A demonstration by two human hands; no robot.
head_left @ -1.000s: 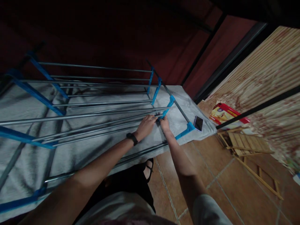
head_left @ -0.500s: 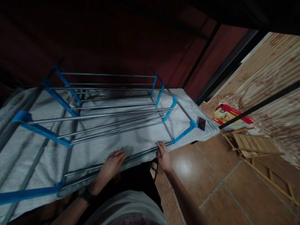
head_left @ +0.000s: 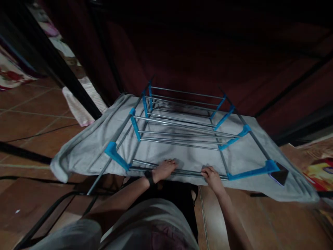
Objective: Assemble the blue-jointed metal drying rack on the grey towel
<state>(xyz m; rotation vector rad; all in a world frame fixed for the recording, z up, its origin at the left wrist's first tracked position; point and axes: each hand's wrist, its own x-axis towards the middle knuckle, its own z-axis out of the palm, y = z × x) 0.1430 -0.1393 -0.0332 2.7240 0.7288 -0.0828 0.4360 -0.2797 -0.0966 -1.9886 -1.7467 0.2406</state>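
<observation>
A rack of grey metal tubes (head_left: 182, 123) joined by blue plastic brackets (head_left: 118, 156) lies on its side over a pale grey cloth (head_left: 99, 135). Two loose-looking tubes run along its near side, close to the cloth's front edge. Over these near tubes my left hand (head_left: 165, 169) is closed, its fingers curled round them left of the middle. To its right, my right hand (head_left: 212, 176) grips the same near tubes (head_left: 191, 172) between thumb and fingers, not far from the right-hand bracket (head_left: 253, 172). The fingers' undersides are hidden.
A phone (head_left: 282, 175) lies on the cloth by the rack's right front corner. Black metal posts (head_left: 78, 90) and a dark red curtain (head_left: 182, 52) stand around and behind. Brown floor tiles (head_left: 33, 135) show on both sides, with a striped cloth (head_left: 83, 100) at left.
The head view has swung left, so the rack appears further right and its whole left end shows. Both hands remain on the near tubes; the left hand's fingers lie closer to them.
</observation>
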